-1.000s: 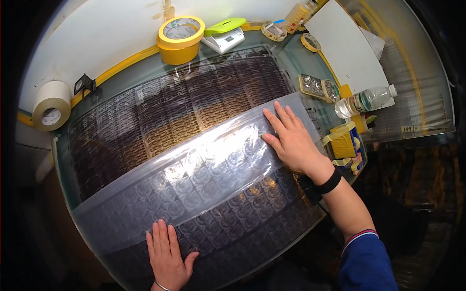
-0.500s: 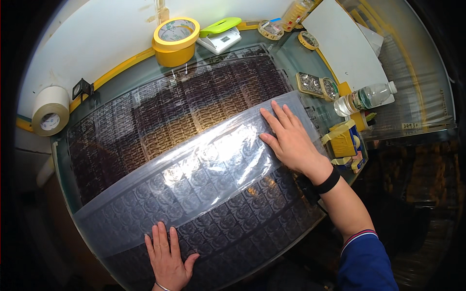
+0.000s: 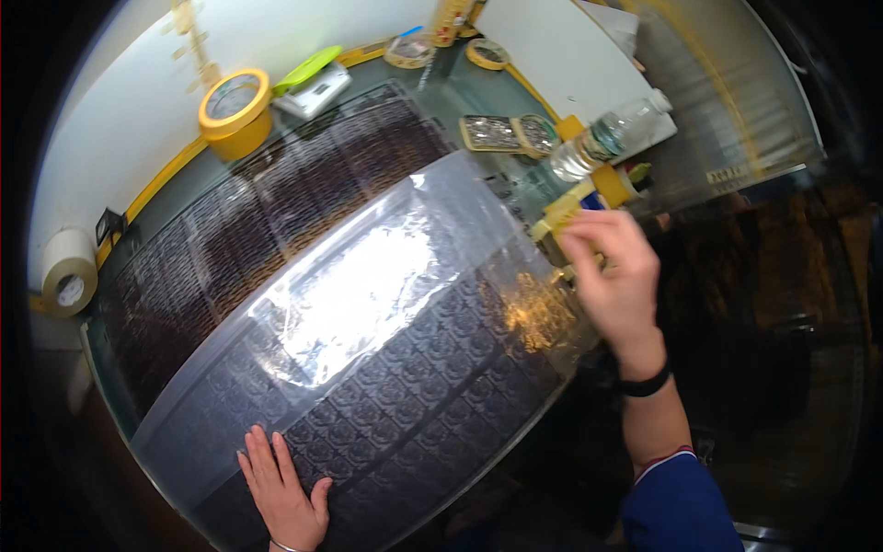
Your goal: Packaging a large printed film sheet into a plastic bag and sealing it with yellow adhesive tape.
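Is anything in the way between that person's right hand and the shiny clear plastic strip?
Nothing visible blocks the way from the right hand to the clear plastic strip. A yellow object lies right by the hand, but seems to leave the nearer side open.

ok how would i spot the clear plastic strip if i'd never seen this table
Find the greenish table, then the dark patterned sheeting on it. The clear plastic strip runs diagonally across that, the left hand near its lower edge. Unlike the dark sheeting, it catches a broad white glare.
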`<state>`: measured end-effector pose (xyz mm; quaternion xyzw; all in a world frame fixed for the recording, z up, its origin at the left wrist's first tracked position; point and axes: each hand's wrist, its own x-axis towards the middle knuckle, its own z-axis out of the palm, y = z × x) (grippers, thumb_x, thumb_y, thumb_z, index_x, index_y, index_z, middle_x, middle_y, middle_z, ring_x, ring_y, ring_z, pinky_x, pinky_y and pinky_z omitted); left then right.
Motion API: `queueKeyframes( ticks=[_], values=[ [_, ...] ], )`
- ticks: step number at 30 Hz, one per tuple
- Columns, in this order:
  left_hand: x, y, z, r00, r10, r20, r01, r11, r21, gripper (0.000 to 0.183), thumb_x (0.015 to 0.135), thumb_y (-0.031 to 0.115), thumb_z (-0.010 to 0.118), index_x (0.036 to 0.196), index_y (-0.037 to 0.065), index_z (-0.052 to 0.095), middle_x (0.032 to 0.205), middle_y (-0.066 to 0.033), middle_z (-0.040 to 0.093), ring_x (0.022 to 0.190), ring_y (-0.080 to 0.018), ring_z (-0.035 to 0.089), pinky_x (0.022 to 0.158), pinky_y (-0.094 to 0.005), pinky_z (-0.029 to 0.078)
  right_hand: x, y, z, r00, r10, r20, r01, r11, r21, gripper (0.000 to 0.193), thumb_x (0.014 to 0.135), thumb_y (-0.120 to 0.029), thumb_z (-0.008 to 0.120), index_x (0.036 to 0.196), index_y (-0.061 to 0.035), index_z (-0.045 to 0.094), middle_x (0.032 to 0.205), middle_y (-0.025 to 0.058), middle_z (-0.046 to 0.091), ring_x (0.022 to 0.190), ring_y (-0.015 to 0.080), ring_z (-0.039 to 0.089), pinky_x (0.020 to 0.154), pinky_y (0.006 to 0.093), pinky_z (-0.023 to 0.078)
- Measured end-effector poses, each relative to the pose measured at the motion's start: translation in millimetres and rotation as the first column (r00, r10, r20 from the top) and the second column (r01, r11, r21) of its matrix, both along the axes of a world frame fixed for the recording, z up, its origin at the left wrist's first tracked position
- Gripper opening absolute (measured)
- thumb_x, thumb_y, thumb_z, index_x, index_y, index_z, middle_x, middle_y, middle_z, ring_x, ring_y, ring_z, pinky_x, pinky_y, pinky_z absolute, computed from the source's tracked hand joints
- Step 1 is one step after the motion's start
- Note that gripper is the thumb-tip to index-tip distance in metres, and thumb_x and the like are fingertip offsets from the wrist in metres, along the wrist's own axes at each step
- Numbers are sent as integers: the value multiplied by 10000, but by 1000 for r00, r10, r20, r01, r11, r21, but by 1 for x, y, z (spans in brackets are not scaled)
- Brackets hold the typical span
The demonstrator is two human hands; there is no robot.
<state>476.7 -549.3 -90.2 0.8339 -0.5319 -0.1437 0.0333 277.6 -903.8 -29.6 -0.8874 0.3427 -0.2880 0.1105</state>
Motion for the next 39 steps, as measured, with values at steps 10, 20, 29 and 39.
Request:
queueKeyframes(
  ticks=[10,20,29,39],
  values=[
    [-13,-5,-6,1000,-15,22,13,997,81,697,864,332,450,1371,-55,168,1437,-250,115,1337,-400,94,1071,-509,82,-137,-58,2,941,-213,-262,298,888,351,231,781,-200,645,921,-17,657,960,152,608,907,250,588,803,307,449],
    [-15,-6,-7,999,-16,35,14,997,78,695,873,339,436,1378,-46,153,1445,-237,104,1341,-388,88,1077,-491,80,-131,-71,0,979,-183,-87,202,848,490,147,752,-115,674,811,15,642,831,91,626,769,124,599,685,256,468],
    [-15,-1,-7,999,-8,31,6,998,64,723,858,369,463,1367,-59,179,1436,-254,112,1330,-414,106,1067,-515,91,-152,-38,-10,920,-387,51,299,783,545,154,730,-77,683,837,31,660,740,70,653,707,105,601,652,235,464],
    [-10,2,-6,999,16,47,-17,1000,22,698,854,343,475,1374,-27,193,1432,-245,143,1331,-394,132,1068,-502,99,-117,-6,-13,737,-398,-546,484,875,16,157,668,-18,620,816,-20,569,691,157,610,726,320,615,640,403,459]
  ],
)
